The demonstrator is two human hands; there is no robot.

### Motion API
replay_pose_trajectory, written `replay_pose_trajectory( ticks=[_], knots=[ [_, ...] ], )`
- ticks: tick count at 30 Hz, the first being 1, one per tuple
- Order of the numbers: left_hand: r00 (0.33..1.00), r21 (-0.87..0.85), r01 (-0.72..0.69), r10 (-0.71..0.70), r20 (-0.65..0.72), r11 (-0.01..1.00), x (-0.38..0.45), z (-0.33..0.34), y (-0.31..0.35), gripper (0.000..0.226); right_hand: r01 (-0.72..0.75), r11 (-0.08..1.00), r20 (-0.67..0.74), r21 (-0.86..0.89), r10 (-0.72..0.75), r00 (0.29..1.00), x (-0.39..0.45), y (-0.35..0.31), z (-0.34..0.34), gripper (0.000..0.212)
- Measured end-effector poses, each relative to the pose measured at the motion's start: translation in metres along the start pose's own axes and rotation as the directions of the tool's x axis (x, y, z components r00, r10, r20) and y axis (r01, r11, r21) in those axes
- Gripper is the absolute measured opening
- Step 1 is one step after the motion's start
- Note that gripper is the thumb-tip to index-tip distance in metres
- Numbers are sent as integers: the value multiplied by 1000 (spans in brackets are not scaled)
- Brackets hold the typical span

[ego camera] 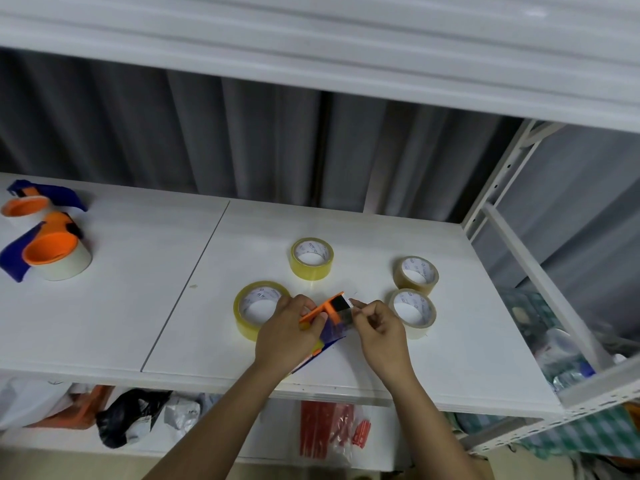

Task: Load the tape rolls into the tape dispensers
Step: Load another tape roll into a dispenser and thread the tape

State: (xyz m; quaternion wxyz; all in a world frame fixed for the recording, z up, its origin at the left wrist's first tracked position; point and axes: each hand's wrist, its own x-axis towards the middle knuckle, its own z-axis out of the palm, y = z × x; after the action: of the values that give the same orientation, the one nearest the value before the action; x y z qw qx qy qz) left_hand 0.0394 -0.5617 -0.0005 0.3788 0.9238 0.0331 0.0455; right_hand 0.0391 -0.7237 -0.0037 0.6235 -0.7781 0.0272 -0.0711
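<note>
Four loose tape rolls (312, 258) on counter (138, 306); two loaded dispensers (48, 249) far left; left hand (289, 332) grips third dispenser (327, 311), right hand (379, 329) pinches its tape end (355, 304).

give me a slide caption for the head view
Left hand grips a dispenser while right hand pinches its tape end; four rolls lie around.

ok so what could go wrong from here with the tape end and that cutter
1. The right hand pinches the tape end right by the serrated blade of the orange and blue dispenser; its fingers could get nicked.
2. The clear tape could fold back and stick to itself or to the fingers.
3. The left hand grips the dispenser at the shelf's front edge; a slip could drop it.
</note>
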Motion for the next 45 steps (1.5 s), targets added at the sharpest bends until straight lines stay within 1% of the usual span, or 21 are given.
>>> replay_pose_trajectory(
  ticks=[6,13,17,23,26,31,33,36,38,41,45],
  knots=[
    [1000,-2,0,0,-1,1000,-1,1,0,11,-13,1000,-42,-24,12,999,0,-3,1,26],
    [1000,-27,7,-7,-16,1000,-2,2,0,11,-22,995,-66,-94,16,998,3,-7,0,27],
    [1000,-24,11,-12,-25,1000,-2,3,0,11,-33,991,-74,-126,24,997,4,-9,1,24],
    [998,-20,18,-19,-56,1000,-3,4,1,9,-21,974,-86,-227,1,996,4,-13,2,23],
    [998,-17,10,-12,-65,1000,-4,4,1,8,4,960,-99,-280,-33,995,4,-14,2,24],
    [998,-20,-12,10,-70,1000,-4,5,0,6,8,946,-102,-323,-44,994,5,-14,2,25],
    [997,-29,-24,22,-68,999,-5,4,0,3,16,946,-98,-323,-50,994,5,-16,2,25],
    [996,-43,-61,58,-70,997,-7,3,-3,7,25,951,-94,-310,-57,994,5,-16,1,25],
    [995,-67,-83,79,-62,994,-9,2,-4,4,36,952,-99,-304,-69,993,2,-15,1,24],
    [990,-57,-136,134,-31,989,-11,-1,-7,15,45,960,-122,-277,-81,989,-1,-16,2,25],
    [979,-74,-202,203,0,977,-14,-5,-9,30,39,967,-107,-250,-67,992,-3,-17,2,30]
  ],
)
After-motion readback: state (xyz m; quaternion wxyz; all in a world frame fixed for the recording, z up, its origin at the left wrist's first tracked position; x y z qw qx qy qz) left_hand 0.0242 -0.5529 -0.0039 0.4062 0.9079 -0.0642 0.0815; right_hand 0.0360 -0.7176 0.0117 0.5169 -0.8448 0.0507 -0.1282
